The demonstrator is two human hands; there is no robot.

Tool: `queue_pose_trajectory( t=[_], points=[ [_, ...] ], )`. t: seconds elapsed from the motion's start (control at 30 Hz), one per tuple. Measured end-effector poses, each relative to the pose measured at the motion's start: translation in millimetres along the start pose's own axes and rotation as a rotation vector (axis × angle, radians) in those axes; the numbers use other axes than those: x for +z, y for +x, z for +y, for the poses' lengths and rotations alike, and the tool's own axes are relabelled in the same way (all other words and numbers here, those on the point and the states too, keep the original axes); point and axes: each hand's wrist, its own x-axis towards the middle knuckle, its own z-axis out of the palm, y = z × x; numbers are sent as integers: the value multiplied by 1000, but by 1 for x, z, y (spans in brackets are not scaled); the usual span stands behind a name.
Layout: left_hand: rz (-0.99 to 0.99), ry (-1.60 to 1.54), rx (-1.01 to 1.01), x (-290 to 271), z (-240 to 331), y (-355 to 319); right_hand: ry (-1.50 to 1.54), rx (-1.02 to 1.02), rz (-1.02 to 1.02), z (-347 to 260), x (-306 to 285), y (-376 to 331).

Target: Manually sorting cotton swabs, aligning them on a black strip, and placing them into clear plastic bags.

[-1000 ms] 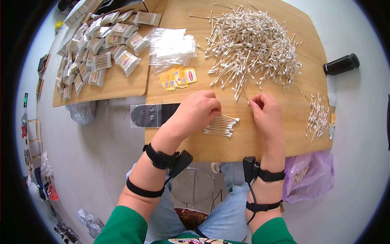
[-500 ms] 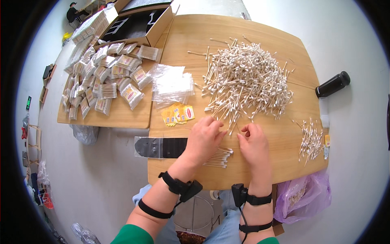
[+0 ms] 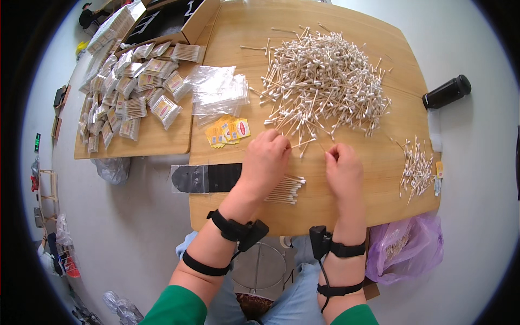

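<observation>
My left hand point(image 3: 266, 162) is closed, and a cotton swab point(image 3: 303, 143) sticks out from its fingertips toward the right. Under its wrist side lies a row of cotton swabs point(image 3: 286, 189) side by side, partly covered by the hand. My right hand point(image 3: 345, 169) is pinched closed, with a thin swab stick just showing at the fingertips. Both hands are at the near edge of a large heap of loose cotton swabs point(image 3: 325, 81). Left of my left hand, a black strip point(image 3: 223, 178) in a clear sleeve lies on the table.
Yellow cards point(image 3: 227, 131) and clear plastic bags point(image 3: 219, 92) lie left of the heap. Farther left are many filled swab packets point(image 3: 146, 81) and an open box point(image 3: 187, 27). A smaller swab pile point(image 3: 417, 170), black bottle point(image 3: 447, 92) and purple bag point(image 3: 406, 252) are at right.
The whole view has shifted, so the table sits higher in the picture. My hands have moved farther apart, and a swab now shows clearly at the left fingertips.
</observation>
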Motion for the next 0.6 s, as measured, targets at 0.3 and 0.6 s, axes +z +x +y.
queue_pose_trajectory(
  t=[0.3, 0.6],
  points=[
    [-219, -68, 109, -28, -12, -13, 434, 248, -275, 13, -19, 1],
    [-223, -103, 159, -29, -8, -25, 10, 169, 276, 93, -51, 7]
  ],
)
